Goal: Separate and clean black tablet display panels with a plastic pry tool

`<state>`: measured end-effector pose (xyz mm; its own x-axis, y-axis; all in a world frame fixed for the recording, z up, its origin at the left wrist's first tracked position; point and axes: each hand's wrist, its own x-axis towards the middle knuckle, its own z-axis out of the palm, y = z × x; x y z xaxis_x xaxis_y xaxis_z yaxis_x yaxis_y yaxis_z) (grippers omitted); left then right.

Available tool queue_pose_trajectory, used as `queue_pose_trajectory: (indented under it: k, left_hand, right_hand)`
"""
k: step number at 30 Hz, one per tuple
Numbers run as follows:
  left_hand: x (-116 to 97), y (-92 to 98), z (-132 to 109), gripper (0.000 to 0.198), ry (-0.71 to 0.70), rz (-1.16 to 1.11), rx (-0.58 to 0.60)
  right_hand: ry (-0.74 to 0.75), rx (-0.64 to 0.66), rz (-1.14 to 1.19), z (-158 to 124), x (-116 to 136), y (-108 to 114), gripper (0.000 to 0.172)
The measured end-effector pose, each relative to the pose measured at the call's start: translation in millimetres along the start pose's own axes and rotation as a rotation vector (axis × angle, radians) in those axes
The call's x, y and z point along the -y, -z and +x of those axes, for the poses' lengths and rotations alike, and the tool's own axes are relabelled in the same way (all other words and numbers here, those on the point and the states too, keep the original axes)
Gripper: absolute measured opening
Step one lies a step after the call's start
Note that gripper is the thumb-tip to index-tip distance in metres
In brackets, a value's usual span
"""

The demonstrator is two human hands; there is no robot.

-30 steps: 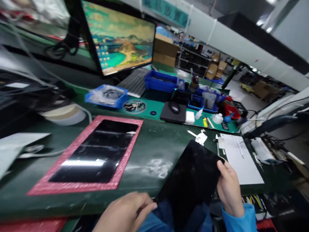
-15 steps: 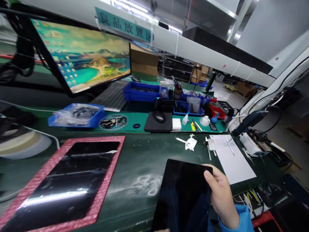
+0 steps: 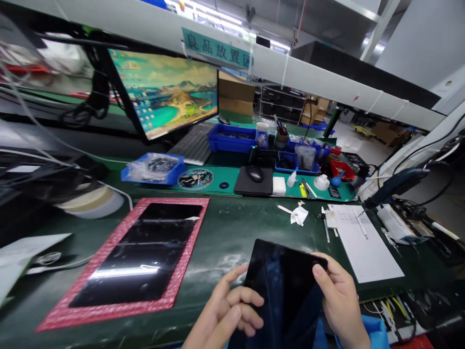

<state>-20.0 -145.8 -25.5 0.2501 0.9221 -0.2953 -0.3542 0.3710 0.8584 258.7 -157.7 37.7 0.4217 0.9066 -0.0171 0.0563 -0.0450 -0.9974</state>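
— Grip first, pls. What's head cam showing?

— R hand (image 3: 341, 298) clamped on a black tablet (image 3: 286, 291): thumb on the glass nr its top R corner, fingers round behind.

— Other one?

— L hand (image 3: 227, 308) at the tablet's L edge, fingers half curled over the glass. Can't tell from my feed if it's touching.

— Tablet pos?

— Tilted, right in front of cam, at the near edge of the bench (image 3: 225, 225). Lower end's out of shot.

— Either side of it?

— To the L, a black panel (image 3: 141, 247) lying on pink bubble wrap (image 3: 58, 317), streaked w/ reflected light. To the R, white paper (image 3: 374, 261) flat on the bench w/ a white pen (image 3: 361, 225) on top.

— And farther back?

— Green mat (image 3: 223, 172), black mouse (image 3: 255, 173) on its dark pad (image 3: 250, 187), blue tray (image 3: 232, 144) behind. Monitor (image 3: 170, 99) up at back L, icons over a coast pic.
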Motion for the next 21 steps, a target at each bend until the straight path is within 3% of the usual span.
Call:
queue_pose_trajectory:
  k: [5,9,15,21]
  left_hand:
    - [-39,-9.3,18,0.076,-0.202,0.428,0.006]
    - [-61,-15.2,21,0.066,-0.306,0.571,-0.05]
    - [-56,-25.4,27,0.059,-0.423,0.58,-0.168]
    - [-64,-24.4,19,0.037,-0.579,0.665,-0.22]
  right_hand:
    - [0.016,-0.005,0.003,-7,-5,1,0.043]
    - [0.028,-0.016,-0.002,-14,3,-6,0.041]
    - [0.043,-0.076,0.023,-29,19,-22,0.036]
    - [0.019,0.012,0.015,-19,8,-6,0.038]
